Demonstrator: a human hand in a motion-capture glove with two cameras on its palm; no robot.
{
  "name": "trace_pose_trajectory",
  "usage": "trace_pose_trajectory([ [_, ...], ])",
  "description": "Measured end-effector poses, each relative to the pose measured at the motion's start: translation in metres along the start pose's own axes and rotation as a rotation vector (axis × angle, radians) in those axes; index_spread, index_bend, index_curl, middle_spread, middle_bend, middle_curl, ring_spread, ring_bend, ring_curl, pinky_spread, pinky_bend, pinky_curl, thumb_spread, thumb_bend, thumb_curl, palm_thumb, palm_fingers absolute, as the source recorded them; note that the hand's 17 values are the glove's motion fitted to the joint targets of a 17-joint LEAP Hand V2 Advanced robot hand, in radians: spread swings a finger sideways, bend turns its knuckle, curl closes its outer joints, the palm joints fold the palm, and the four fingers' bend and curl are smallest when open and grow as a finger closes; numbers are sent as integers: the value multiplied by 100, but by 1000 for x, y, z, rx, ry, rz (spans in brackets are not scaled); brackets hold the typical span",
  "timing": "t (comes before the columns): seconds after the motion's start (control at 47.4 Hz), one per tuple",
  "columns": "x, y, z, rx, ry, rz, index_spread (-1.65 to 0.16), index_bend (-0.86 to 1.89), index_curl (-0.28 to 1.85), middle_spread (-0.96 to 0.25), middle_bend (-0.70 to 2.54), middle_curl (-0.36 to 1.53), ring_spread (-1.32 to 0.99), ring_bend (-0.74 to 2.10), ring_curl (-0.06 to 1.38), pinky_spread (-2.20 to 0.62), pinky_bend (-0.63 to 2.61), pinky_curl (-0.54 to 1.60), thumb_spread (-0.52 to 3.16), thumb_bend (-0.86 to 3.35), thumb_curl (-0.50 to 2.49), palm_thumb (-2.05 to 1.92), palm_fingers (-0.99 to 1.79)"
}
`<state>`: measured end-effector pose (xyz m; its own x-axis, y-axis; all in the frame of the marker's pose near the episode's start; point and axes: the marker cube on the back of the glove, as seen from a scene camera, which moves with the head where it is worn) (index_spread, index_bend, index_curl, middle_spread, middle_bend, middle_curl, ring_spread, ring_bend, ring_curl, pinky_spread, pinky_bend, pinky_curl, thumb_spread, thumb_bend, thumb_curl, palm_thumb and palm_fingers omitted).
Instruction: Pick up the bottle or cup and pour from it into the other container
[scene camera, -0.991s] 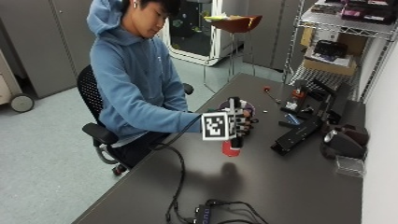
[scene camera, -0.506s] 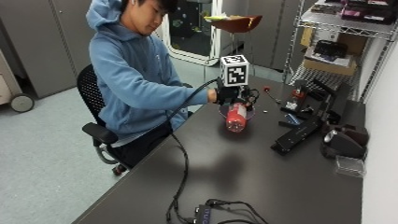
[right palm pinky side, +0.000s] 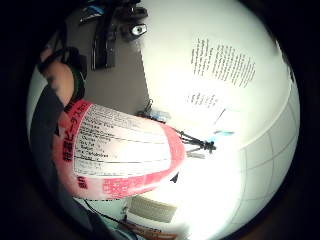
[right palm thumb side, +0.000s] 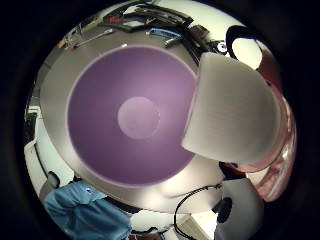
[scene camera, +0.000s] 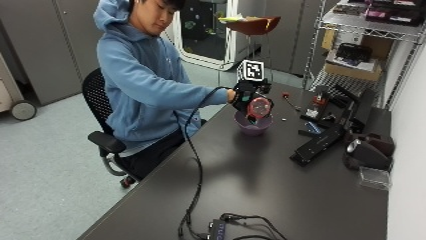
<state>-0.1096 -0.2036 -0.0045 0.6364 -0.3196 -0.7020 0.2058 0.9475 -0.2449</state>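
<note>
Bottle: the red bottle (scene camera: 259, 107) is being held tipped, base towards the camera, just above the purple bowl (scene camera: 253, 127) near the table's (scene camera: 266, 200) far left edge.
Grip: the gloved right hand (scene camera: 242, 95) is being kept curled round the bottle.
Pouring: the white cap end (right palm thumb side: 231, 114) is being aimed over the bowl's rim; it should be kept above the bowl's middle and tilted slowly.
Nearby: black devices (scene camera: 319, 142) are lying well apart, nearer the shelf.

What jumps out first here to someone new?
The gloved right hand holds a red bottle tipped on its side above a purple bowl near the far end of the dark table. In the thumb side palm view, the bowl's purple inside fills much of the picture, with the bottle's white cap over its rim.
</note>
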Motion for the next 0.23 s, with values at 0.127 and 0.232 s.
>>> trace_pose_trajectory([
  [0.127,-5,-1,3,-10,0,-17,-12,16,45,-7,24,49,-14,38,44,-3,22,36,24,-4,69,109,111],
  [0.232,-5,1,5,-18,-8,-12,-12,16,45,-7,24,50,-14,38,44,-3,21,36,24,-4,69,109,111],
])
